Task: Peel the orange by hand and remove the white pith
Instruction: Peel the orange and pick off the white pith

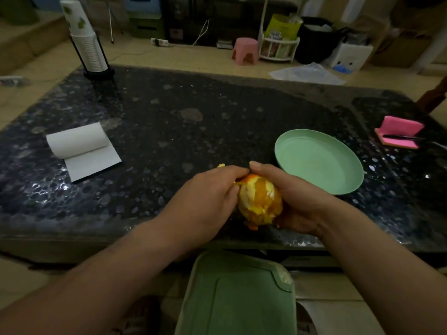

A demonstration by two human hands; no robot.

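A mostly peeled orange [261, 201], with yellow-white pith patches and bits of orange rind at its top and bottom, is held over the near edge of the dark table. My right hand [292, 197] cups it from the right, thumb over the top. My left hand [208, 197] is curled against its left side, fingers pinching a piece of peel at the top; a pale bit of peel [221, 166] pokes out beyond the knuckles.
A mint green bowl [338, 187] stands just right of my hands. A paper towel roll [79, 143] lies at the left, a stack of paper cups [88, 44] at the back left, a pink sponge [399, 131] far right. A green bin lid [237, 296] sits below the table edge.
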